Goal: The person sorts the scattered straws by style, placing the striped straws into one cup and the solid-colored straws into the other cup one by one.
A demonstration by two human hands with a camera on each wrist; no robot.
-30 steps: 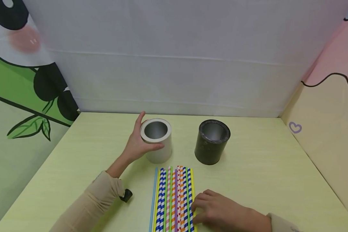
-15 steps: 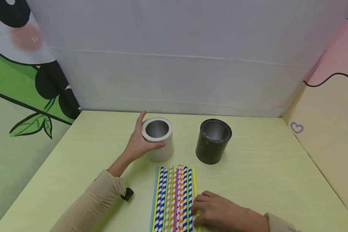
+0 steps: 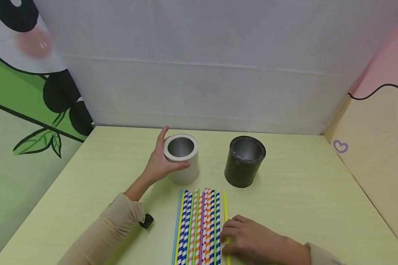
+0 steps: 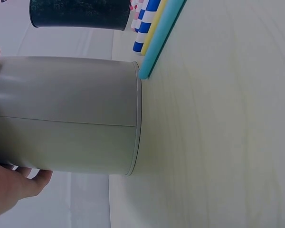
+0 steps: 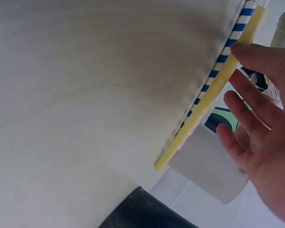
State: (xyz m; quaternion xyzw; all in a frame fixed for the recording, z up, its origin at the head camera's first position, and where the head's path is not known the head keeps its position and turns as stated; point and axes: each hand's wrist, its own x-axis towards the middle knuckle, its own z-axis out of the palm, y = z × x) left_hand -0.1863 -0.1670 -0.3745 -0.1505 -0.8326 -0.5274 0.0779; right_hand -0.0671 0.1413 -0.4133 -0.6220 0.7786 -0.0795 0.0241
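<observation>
My left hand (image 3: 156, 166) holds the upright white can (image 3: 187, 174) near its rim, thumb across the near side and fingers on the far side. In the left wrist view the can (image 4: 71, 114) shows a smooth side with a seam. My right hand (image 3: 252, 239) pinches a yellow drinking straw (image 3: 225, 208) between thumb and fingers, beside a row of straws (image 3: 199, 228). A small gap parts this straw from the row. In the right wrist view, the thumb and index finger meet at the yellow straw (image 5: 202, 104), the other fingers loosely bent.
A dark can (image 3: 241, 171) stands upright to the right of the white one, its mouth facing up. The row holds several striped, dotted and plain straws lying side by side on the pale table (image 3: 311, 191). A white back wall (image 3: 202, 92) and printed side panels surround the table.
The yellow straw at the row's right end has shifted right, away from its striped neighbours, with my right hand at it. My left hand keeps its hold on the white can.
</observation>
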